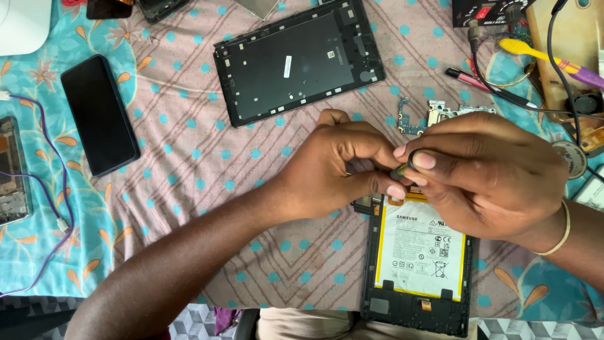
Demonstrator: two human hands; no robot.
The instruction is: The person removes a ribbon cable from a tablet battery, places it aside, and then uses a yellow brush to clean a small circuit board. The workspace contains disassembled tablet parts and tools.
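Observation:
Both my hands meet over the top end of an opened tablet body [416, 315] with a white battery [421, 249] framed in yellow. My left hand [333, 167] pinches a small dark part [401, 171] between thumb and forefinger. My right hand [487, 173] grips the same small part from the other side, its thumb pressed on it. The part is mostly hidden by fingers. A bangle sits on my right wrist.
A black tablet back shell [296, 60] lies at the top centre. A dark phone [99, 114] lies to the left, a purple cable [47, 189] and another device [11, 173] at the left edge. Small circuit boards [434, 116], a pen [469, 79], a toothbrush [553, 63] and black cables lie top right.

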